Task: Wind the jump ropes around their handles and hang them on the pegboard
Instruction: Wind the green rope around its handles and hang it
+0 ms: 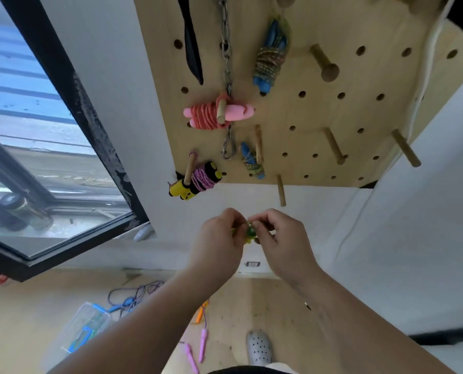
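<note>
Below the wooden pegboard (pixel 319 109), my left hand (pixel 219 238) and my right hand (pixel 276 233) meet and both grip a small green and yellow jump rope bundle (pixel 250 233), mostly hidden by my fingers. Four wound ropes hang on pegs: a pink one (pixel 216 114), a yellow and black one with purple cord (pixel 198 182), a tall blue one (pixel 270 60) and a small blue one (pixel 252 160). A bare peg (pixel 281 190) sticks out just above my hands.
On the wood floor lie a loose blue-handled rope (pixel 130 298), pink handles (pixel 202 344), an orange handle (pixel 201 313) and a clear plastic box (pixel 84 327). A window (pixel 36 147) stands at left. A chain (pixel 226 49) hangs on the board. My grey shoe (pixel 258 346) is below.
</note>
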### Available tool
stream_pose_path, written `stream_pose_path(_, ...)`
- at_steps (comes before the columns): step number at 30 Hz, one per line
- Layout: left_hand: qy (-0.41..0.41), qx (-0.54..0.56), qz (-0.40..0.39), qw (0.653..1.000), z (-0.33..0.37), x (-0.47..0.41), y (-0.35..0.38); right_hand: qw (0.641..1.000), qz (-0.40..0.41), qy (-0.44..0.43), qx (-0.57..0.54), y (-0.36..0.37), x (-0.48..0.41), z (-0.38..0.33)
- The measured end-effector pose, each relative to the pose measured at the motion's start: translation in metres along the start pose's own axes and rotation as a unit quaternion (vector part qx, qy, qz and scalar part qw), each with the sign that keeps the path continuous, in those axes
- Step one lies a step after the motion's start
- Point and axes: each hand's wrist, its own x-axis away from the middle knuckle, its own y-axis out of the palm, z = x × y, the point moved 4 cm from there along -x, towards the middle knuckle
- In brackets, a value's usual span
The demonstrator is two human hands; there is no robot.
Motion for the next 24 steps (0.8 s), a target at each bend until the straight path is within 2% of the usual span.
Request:
stream_pose_path(6, -0.025, 0.004, 0.044, 0.999, 0.029, -0.064, 0.025, 0.999, -0.006, -0.052, -0.009, -0.023, -0.074, 0.038)
stream_pose_path(10, -0.038, 0.011, 0.065, 0.997, 0.037, -0.071, 0.03, 0.995, -0.035, -0.092, -0.031, -0.039, -0.085, 0.041)
stream_pose_path(12, -0.014, 0.023, 0.088, 0.996, 0.05, -0.064, 0.025, 0.992, -0.031, -0.117, -0.039, -0.052, -0.083, 0.034)
stream_pose_path(16, 0.087, 0.054, 0.181, 0.978, 0.103, -0.061, 0.003, 0.981, 0.043, -0.186, -0.046, -0.098, -0.088, -0.003)
stream_pose_path(19, 0.164, 0.031, 0.251, 0.953, 0.144, -0.073, -0.018, 0.964, 0.107, -0.241, -0.025, -0.131, -0.102, -0.035)
stream_pose_path(21, 0.176, 0.03, 0.263, 0.948, 0.16, -0.086, -0.026, 0.958, 0.136, -0.251, -0.017, -0.145, -0.116, -0.045)
stream_pose_path(24, 0.129, 0.032, 0.229, 0.964, 0.171, -0.106, -0.028, 0.958, 0.147, -0.247, -0.013, -0.153, -0.132, -0.044)
